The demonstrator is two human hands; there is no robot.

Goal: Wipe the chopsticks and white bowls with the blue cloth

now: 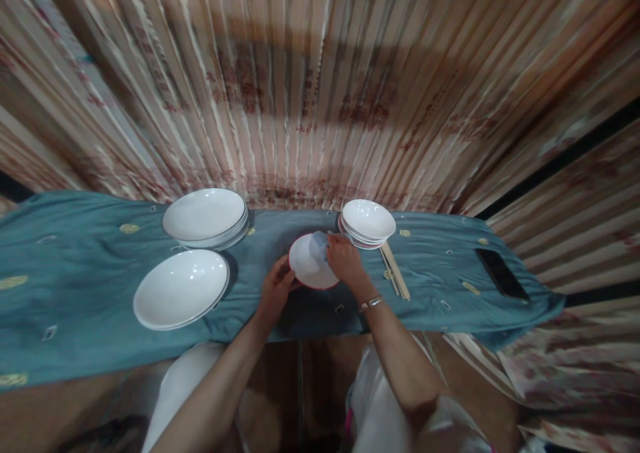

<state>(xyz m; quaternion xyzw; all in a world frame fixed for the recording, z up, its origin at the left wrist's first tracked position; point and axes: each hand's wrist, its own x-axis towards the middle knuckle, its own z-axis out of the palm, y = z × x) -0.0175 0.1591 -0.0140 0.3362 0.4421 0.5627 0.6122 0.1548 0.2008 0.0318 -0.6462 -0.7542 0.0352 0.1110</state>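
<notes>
A small white bowl [307, 271] with a red rim is tilted above the middle of the cloth. My left hand [278, 285] grips its left edge, thumb on the rim and fingers underneath. Inside the bowl, near its upper right, my right hand [345, 258] presses a light blue-grey cloth [319, 246] against the surface. Most of that cloth's right side is hidden by my fingers. Just beyond my right hand stands a stack of small white bowls [369, 219], some with red rims.
Large white plates are stacked [205, 215] at the back left, with further white plates [181, 289] in front of them. Wooden chopsticks [395, 273] lie right of my right hand. A black phone [501, 274] rests near the right end of the teal tablecloth [440, 316]. Patterned curtains [310, 106] hang behind.
</notes>
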